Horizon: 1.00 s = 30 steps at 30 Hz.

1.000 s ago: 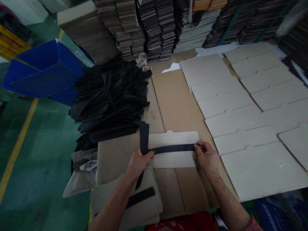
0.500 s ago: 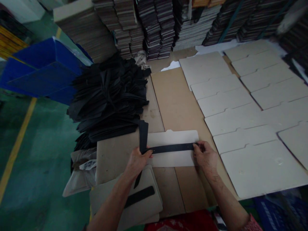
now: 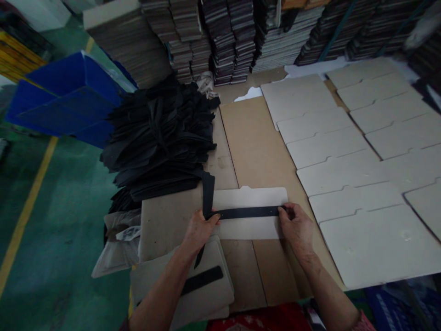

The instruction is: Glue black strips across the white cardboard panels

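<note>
A black strip (image 3: 250,212) lies flat across a pale board (image 3: 262,196) that has a small tab on its far edge. My left hand (image 3: 201,228) pinches the strip's left end and also holds a bunch of black strips (image 3: 208,191), which sticks out above and below the fingers. At the strip's right end, my right hand (image 3: 296,225) is closed on it with thumb and fingers, near the board's right edge. Below my left forearm, stacked boards (image 3: 196,303) carry another black strip (image 3: 203,280).
A big pile of black strips (image 3: 158,133) stands at the left, by a blue bin (image 3: 65,101). Rows of pale boards (image 3: 375,243) overlap on the right. Tall stacks (image 3: 234,41) line the back, and a plastic bag (image 3: 117,248) hangs at the table's left edge.
The whole view has shifted slightly, so things appear a little further right. Both hands keep their hold on the strip, which lies in the same place on the board.
</note>
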Motion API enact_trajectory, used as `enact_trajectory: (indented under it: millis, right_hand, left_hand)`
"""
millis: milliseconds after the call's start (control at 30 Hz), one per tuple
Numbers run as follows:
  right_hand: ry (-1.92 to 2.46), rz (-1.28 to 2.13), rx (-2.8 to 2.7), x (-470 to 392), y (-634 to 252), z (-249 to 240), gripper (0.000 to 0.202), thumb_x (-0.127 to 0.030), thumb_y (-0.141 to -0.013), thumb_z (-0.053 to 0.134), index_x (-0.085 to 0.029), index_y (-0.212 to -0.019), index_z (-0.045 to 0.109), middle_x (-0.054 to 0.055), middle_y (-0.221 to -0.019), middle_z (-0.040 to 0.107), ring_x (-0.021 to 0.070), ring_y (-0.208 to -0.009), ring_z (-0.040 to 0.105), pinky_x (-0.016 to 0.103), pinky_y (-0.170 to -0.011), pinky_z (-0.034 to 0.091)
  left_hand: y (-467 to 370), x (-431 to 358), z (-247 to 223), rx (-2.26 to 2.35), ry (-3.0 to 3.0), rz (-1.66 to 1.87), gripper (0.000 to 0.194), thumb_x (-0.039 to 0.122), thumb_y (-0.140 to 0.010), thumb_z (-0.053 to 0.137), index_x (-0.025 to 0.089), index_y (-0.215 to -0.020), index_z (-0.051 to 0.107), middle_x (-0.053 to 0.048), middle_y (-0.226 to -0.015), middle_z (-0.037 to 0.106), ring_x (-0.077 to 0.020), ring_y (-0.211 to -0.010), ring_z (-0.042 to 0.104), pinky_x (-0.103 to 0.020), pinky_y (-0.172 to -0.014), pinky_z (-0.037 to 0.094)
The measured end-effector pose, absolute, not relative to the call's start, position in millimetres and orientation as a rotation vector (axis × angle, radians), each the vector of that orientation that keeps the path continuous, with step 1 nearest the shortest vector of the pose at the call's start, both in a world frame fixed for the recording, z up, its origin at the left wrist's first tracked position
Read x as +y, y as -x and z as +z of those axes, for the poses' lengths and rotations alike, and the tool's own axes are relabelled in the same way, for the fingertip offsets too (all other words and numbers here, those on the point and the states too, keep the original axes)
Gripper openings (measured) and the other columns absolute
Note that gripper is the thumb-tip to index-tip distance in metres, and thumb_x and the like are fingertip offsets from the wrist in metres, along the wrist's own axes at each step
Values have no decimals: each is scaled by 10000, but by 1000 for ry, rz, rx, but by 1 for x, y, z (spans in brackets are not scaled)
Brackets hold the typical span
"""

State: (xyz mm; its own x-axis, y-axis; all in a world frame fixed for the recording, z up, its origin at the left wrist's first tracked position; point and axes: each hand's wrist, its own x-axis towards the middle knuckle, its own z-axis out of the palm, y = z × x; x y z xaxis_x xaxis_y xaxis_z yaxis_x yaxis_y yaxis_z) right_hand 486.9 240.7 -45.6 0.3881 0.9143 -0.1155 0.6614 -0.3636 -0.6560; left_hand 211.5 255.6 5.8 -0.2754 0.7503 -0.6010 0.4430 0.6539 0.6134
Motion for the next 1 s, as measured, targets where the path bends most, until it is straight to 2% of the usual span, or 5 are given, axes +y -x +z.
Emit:
enact_trajectory:
  millis: [167,400,700,867,1000]
  right_hand:
    - [2143,587,-1403,239,-489,-48,358,-485,-817,528,-169,-937,648,90,-805,681,209,-693,600,326,-678,457]
    - [2129,469,-1520,240,-488,-45,345,-472,-817,519,-170,-921,648,101,-868,650,221,-725,590,333,-652,444]
    - [2076,350,-1697,238,-486,-44,278,-417,-845,466,-192,-857,630,91,-875,614,233,-746,574,332,-615,422]
    - [2070,342,-1716,238,-488,-46,264,-404,-842,461,-194,-869,620,81,-865,619,225,-738,579,332,-625,423]
    - [2095,340,-1718,238,-487,-44,284,-419,-843,452,-195,-864,625,80,-858,620,222,-711,570,327,-592,407]
  left_hand:
    - [-212,255,8,1929,-924,422,207,252,-751,670,155,-933,688,-6,-649,688,-140,-584,589,-223,-556,410]
    - [-212,252,5,1897,-899,430,199,236,-749,659,143,-922,694,5,-619,668,-113,-483,519,-213,-477,364]
    - [-197,230,32,1637,-1029,461,162,240,-720,655,197,-854,735,8,-811,685,-183,-794,624,-247,-732,447]
    - [-197,238,20,1795,-1047,379,189,271,-771,619,179,-898,725,7,-693,654,-175,-677,610,-244,-617,418]
    - [-199,249,5,1947,-1139,304,198,262,-769,635,175,-925,719,-39,-785,701,-198,-746,643,-259,-652,434]
